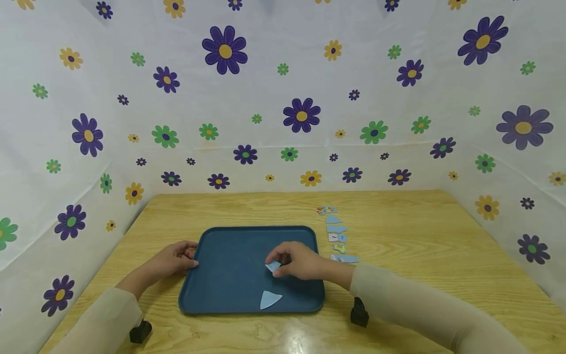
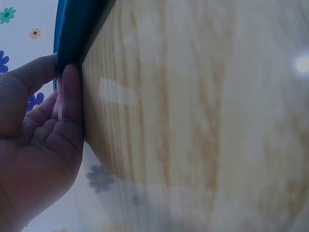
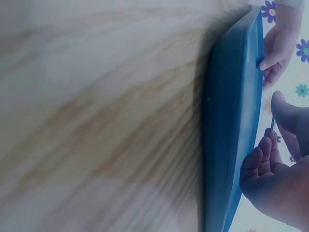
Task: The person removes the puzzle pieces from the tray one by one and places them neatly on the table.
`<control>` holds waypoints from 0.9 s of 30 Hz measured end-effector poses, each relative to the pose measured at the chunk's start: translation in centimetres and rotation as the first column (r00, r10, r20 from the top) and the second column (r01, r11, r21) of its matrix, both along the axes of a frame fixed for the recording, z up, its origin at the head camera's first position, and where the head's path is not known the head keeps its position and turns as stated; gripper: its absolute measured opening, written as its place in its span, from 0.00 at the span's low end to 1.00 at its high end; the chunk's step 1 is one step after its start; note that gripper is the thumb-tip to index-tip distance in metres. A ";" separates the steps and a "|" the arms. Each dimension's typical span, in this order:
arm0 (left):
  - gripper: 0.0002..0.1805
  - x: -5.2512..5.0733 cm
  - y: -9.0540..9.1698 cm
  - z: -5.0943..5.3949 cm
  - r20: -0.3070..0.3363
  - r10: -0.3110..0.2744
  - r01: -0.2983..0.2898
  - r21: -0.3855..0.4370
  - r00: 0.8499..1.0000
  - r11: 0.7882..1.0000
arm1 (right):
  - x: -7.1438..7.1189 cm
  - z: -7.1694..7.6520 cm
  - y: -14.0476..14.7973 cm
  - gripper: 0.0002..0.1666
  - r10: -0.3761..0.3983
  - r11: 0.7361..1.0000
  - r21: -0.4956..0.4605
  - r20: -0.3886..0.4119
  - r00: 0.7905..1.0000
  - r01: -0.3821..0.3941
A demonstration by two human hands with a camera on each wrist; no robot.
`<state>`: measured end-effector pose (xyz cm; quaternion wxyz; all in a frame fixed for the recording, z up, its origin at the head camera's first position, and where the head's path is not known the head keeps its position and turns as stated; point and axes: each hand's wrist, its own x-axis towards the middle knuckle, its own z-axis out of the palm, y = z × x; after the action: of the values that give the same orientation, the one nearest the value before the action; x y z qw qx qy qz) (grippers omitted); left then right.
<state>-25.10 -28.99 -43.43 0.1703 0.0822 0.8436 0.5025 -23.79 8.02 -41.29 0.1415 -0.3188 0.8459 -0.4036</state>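
A dark blue rectangular tray (image 1: 225, 275) lies on the wooden table. My left hand (image 1: 177, 259) grips its left rim; in the left wrist view, thumb and fingers (image 2: 71, 96) meet at the tray edge. Over the tray's right half, my right hand (image 1: 301, 261) pinches a small light blue flat puzzle piece (image 1: 273, 266) between thumb and fingers. In the right wrist view that piece (image 3: 273, 124) shows only as a thin edge. Another light blue piece (image 1: 269, 300), roughly triangular, lies on the tray near its front edge.
Right of the tray, several flat pieces form a column on the table (image 1: 407, 236), among them a plain blue one (image 1: 337, 229), a printed one (image 1: 345, 258) and a multicoloured one (image 1: 326, 210) at the far end. A flower-patterned white cloth (image 1: 261, 88) encloses the back and sides.
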 end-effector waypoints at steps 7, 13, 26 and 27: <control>0.33 -0.1 -0.1 -0.1 0.008 0.000 0.000 0.008 1.000 1.000 | 0.2 -0.2 1.8 0.14 -0.073 0.995 -0.068 -0.017 0.997 0.072; 0.34 -0.2 -0.2 -0.2 0.013 -0.008 0.008 0.020 1.000 1.000 | 0.4 -0.6 3.3 0.13 -0.136 0.986 -0.107 -0.040 0.990 0.131; 0.34 -0.2 -0.2 -0.3 0.012 -0.001 0.001 0.017 1.000 1.000 | 2.0 -1.3 6.8 0.14 -0.339 0.923 -0.182 0.033 0.940 0.339; 0.34 -0.2 -0.2 -0.3 0.012 0.000 0.000 0.013 1.000 1.000 | 2.2 -1.3 7.0 0.14 -0.349 0.920 -0.179 0.036 0.936 0.350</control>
<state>-25.31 -29.18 -43.78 0.1747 0.0803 0.8392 0.5087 -21.64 15.01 -42.59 0.0387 -0.1739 0.8484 -0.4986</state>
